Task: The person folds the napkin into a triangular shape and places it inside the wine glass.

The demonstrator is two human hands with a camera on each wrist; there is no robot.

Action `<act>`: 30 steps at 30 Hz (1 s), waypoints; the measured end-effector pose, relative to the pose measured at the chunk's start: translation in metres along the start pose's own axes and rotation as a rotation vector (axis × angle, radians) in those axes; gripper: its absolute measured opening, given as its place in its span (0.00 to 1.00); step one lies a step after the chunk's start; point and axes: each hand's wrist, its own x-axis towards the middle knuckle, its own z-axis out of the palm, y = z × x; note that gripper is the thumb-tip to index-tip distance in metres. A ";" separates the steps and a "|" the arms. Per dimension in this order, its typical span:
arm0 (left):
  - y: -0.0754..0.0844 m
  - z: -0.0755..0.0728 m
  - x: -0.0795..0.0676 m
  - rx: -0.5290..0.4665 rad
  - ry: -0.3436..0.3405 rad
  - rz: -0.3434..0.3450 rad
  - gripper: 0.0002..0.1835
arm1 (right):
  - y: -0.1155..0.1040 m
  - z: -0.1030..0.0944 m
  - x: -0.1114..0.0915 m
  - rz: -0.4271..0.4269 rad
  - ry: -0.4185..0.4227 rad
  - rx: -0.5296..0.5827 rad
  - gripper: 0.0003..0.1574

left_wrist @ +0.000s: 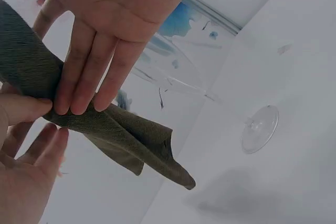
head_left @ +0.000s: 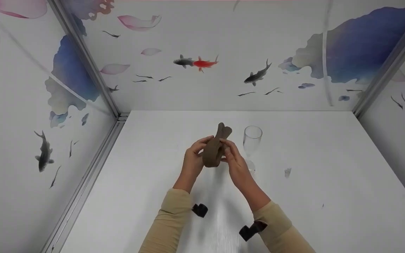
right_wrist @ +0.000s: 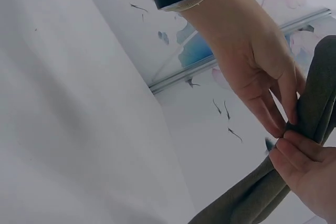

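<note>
Both hands hold a brown cloth (head_left: 211, 154) above the white table, folded into a loop with two ends sticking up past the fingers. My left hand (head_left: 192, 161) has it from the left side; in the left wrist view the thumb lies on one face and fingers on the other. From the other side my right hand (head_left: 237, 170) grips it, several fingers lying over the cloth (left_wrist: 121, 127). In the right wrist view, the left fingertips pinch the cloth (right_wrist: 315, 98) close to the right fingers. Just right of the right hand stands a clear stemmed glass (head_left: 252, 137).
The white table (head_left: 153, 147) meets printed panels with fish and petals at the back and sides. A small translucent grey piece (head_left: 287, 172) lies right of the glass. Each wrist carries a black camera mount (head_left: 200, 210). Metal rails (head_left: 93, 172) edge the left side.
</note>
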 end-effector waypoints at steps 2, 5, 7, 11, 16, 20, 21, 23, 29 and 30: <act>-0.005 -0.003 0.001 0.023 -0.029 -0.043 0.06 | -0.001 0.001 0.000 0.010 0.004 -0.002 0.23; -0.020 -0.007 0.002 0.023 -0.075 -0.101 0.09 | -0.011 0.002 -0.002 0.008 0.008 -0.012 0.21; -0.030 -0.010 0.002 -0.025 -0.101 -0.145 0.11 | -0.020 0.003 -0.003 0.014 0.016 -0.026 0.21; -0.039 -0.012 0.000 -0.211 -0.141 -0.242 0.17 | -0.030 0.007 -0.004 0.032 0.036 -0.075 0.22; -0.040 -0.012 -0.002 -0.336 -0.159 -0.356 0.24 | -0.003 0.010 0.000 0.050 0.063 -0.079 0.25; -0.044 -0.009 -0.001 -0.334 -0.158 -0.418 0.22 | 0.015 0.011 0.001 0.060 0.062 -0.116 0.26; -0.045 -0.008 -0.001 -0.336 -0.154 -0.435 0.22 | 0.017 0.011 0.001 0.063 0.060 -0.128 0.27; -0.049 -0.006 -0.002 -0.335 -0.146 -0.464 0.21 | 0.021 0.010 0.000 0.061 0.051 -0.151 0.29; -0.061 -0.003 -0.011 -0.350 -0.125 -0.471 0.23 | 0.026 0.009 -0.002 0.075 0.056 -0.184 0.41; -0.064 -0.003 -0.012 -0.357 -0.121 -0.464 0.24 | 0.026 0.009 -0.002 0.079 0.061 -0.183 0.43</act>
